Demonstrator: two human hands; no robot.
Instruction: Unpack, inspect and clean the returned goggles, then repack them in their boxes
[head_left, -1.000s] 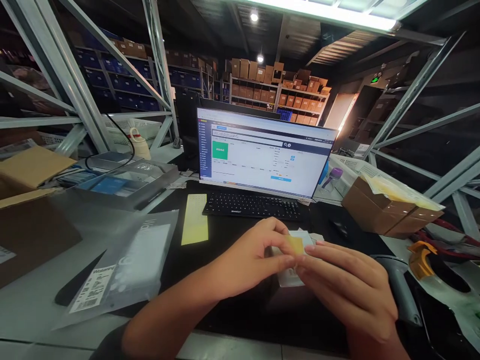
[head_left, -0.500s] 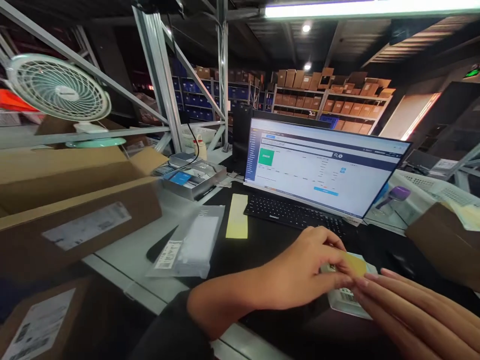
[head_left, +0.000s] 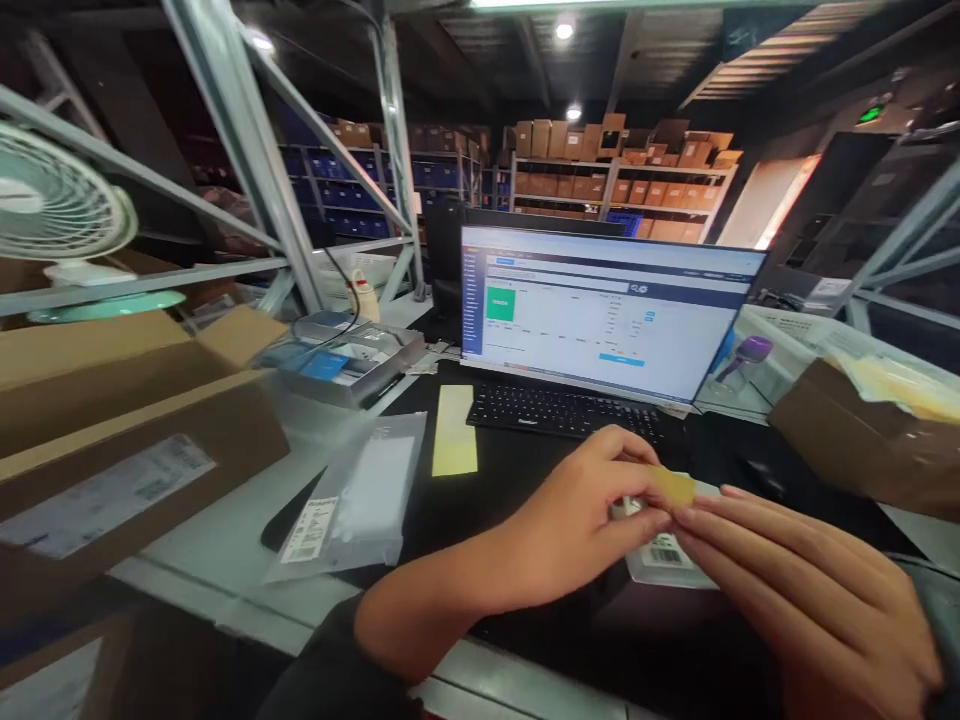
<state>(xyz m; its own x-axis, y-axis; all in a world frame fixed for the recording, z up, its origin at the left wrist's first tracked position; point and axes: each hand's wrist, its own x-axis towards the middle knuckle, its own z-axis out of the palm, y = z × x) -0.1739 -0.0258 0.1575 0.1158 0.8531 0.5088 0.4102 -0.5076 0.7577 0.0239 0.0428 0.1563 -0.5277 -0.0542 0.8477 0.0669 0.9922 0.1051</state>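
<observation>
the left hand [head_left: 592, 495] pinches a yellow slip [head_left: 680, 488] over a white packet [head_left: 666, 572] on the black mat [head_left: 525, 640], likely to steady it; the right hand [head_left: 817, 580] holds its fingers straight, tips at the slip's edge, though whether it grips cannot be told.

A lit monitor [head_left: 600, 325] stands on the bench [head_left: 319, 425], its screen showing a green square [head_left: 500, 304]. A black keyboard [head_left: 536, 404] lies in front. Left of view: an open carton [head_left: 244, 425] with a white label [head_left: 120, 495] on its side; behind it, a fan [head_left: 64, 205], cut off by the frame edge. A grey tray [head_left: 394, 362] holds a blue item [head_left: 326, 365]. Right: a brown box [head_left: 832, 430] with yellowish sheets [head_left: 892, 385] on top, near a white basket [head_left: 795, 330]. Background: racks [head_left: 675, 170] carrying boxes [head_left: 574, 142] and blue bins [head_left: 352, 195]; green sign [head_left: 872, 113], lit.
</observation>
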